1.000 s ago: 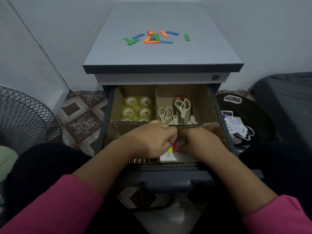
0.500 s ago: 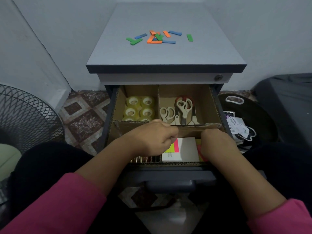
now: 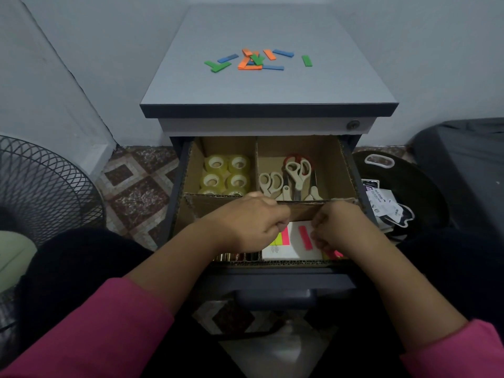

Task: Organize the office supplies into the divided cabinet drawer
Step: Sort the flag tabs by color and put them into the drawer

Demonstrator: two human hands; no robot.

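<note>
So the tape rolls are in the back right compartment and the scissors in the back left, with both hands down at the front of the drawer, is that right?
Not quite, the sides are swapped. In the head view the tape rolls sit in the back left compartment and the scissors in the back right. Both the left hand and right hand are at the front of the drawer.

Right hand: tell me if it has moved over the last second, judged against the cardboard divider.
Yes. The right hand went rightward along the cardboard divider, away from the left hand.
</note>
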